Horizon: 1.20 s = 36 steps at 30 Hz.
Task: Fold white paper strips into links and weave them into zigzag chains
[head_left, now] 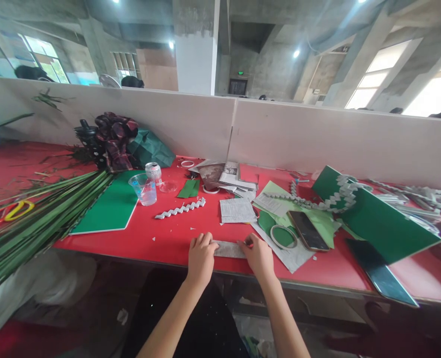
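Basically both hands are working one narrow paper strip point(228, 249) at the near edge of the red table point(161, 238), roughly 6 o'clock of the tabletop, dead ahead of the person.

Left hand point(200, 257) is pinching the strip's left end, fingers curled down onto it; right hand point(258, 254) is pinching the right end the same way. Both grips are closed down to paper thickness, nothing else in either hand. Whether thumbs are going under the strip, cannot tell.

Handling, as a judgement: looks like printed newsprint, so very light, limp, tearing easily and creasing permanently. No slip risk on the table, but it is going to buckle if pushed from the ends. Best hold is at the two short ends with fingertip pinch, keeping light tension across the middle.

Orientation: strip is lying flat, long axis running 9-to-3 o'clock, parallel to the table edge, the right end tilting a touch toward 4. No distinct head or tail is showing.

Nearby: a folded zigzag paper chain point(180, 209) at 11 o'clock of the hands, a printed sheet point(237, 210) at 12, a tape ring point(283, 236) and a phone point(308, 230) at 2 o'clock, all apart from the strip.
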Tool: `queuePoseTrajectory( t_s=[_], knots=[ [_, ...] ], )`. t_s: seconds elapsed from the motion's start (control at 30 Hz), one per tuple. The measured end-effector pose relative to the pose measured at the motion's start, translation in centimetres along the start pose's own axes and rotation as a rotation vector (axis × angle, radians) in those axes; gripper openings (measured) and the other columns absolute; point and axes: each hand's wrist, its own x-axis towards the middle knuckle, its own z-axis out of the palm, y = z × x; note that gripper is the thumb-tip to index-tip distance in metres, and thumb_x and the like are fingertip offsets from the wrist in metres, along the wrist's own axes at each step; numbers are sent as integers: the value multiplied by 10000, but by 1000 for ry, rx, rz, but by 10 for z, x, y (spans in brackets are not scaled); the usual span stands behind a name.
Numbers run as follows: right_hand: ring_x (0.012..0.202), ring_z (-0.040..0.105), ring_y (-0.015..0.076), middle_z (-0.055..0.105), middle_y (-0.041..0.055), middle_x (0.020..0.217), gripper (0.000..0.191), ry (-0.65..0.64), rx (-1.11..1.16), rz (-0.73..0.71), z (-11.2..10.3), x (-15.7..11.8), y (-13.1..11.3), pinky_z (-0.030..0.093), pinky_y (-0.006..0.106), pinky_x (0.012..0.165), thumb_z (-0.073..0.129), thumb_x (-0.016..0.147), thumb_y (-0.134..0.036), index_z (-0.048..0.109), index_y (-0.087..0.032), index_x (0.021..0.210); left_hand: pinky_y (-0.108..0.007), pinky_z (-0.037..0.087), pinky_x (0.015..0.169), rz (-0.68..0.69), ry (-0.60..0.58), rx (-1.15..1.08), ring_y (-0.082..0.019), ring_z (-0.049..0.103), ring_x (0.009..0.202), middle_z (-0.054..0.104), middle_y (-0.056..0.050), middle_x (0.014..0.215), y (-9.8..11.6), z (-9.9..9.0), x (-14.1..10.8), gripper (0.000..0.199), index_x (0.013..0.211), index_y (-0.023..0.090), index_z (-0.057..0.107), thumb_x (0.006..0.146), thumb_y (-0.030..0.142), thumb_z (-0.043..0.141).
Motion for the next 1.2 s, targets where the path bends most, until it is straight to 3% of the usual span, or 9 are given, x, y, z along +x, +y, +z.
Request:
queuePoseTrajectory(
  t_s=[0.2, 0.3, 0.4, 0.67, 0.73, 0.8, 0.87, 1.07, 1.2],
  knots=[
    [625, 585, 180, 638, 20, 648, 212, 14, 28, -35, 2, 2, 4, 306, 247, 545, 598, 787, -393, 544, -216, 683, -393, 440, 911, 177, -154, 217, -237, 599, 927, 673, -101, 969, 19, -11, -6, 376, 873, 162, 713, 823, 9, 373],
    [610, 575, 175, 647, 18, 659, 215, 29, 64, -46, 2, 2, 5, 310, 250, 543, 587, 784, -399, 548, -216, 677, -454, 383, 993, 82, -176, 299, -311, 588, 1068, 639, -218, 1148, 39, -6, -15, 370, 1089, 50, 673, 836, 99, 408],
    [610, 574, 174, 652, 20, 664, 220, 32, 103, -54, 2, 1, 6, 318, 253, 545, 571, 781, -399, 546, -214, 664, -522, 345, 1005, 1, -204, 328, -395, 512, 1193, 561, -263, 1274, 55, 1, -23, 524, 1277, 36, 553, 783, 208, 513],
    [584, 563, 178, 609, 23, 620, 333, 25, 344, -60, -1, 4, 19, 396, 283, 571, 573, 771, -500, 515, -200, 639, -583, 258, 1039, -28, -280, 240, -451, 435, 1257, 476, -309, 1340, 61, -7, -23, 689, 1362, 27, 459, 772, 370, 554],
    [683, 598, 205, 632, 57, 714, 333, 100, 445, -51, -2, -1, 20, 451, 310, 637, 552, 788, -516, 550, -190, 719, -602, 239, 1042, -32, -277, 234, -456, 419, 1268, 468, -307, 1348, 63, -6, -23, 694, 1366, 26, 452, 777, 381, 542],
    [916, 607, 247, 642, 119, 954, 344, 265, 526, -51, -1, -12, 13, 479, 359, 792, 526, 816, -512, 580, -178, 878, -621, 223, 1044, -38, -272, 224, -458, 406, 1276, 463, -305, 1354, 63, -2, -25, 693, 1371, 22, 443, 787, 385, 527],
    [1171, 511, 262, 560, 160, 1208, 367, 391, 621, -85, 4, -30, -3, 424, 404, 966, 482, 865, -481, 558, -177, 1057, -636, 214, 1049, -41, -276, 205, -464, 385, 1289, 458, -308, 1359, 62, 5, -26, 695, 1369, 9, 439, 792, 386, 523],
    [1336, 390, 251, 436, 106, 1425, 421, -12, 717, -229, 21, -63, -45, 383, 420, 1067, 465, 909, -437, 509, -234, 1275, -585, 257, 1099, 25, -267, 200, -376, 346, 1345, 460, -153, 1419, 54, 19, -29, 594, 1401, 180, 436, 809, 190, 485],
    [1291, 454, 251, 514, 91, 1370, 433, -167, 634, -215, 18, -56, -41, 360, 428, 1089, 458, 907, -463, 532, -231, 1265, -571, 321, 1076, 12, -255, 236, -395, 380, 1316, 461, -187, 1408, 57, 20, -28, 543, 1366, 116, 480, 826, 168, 475]
  ],
)
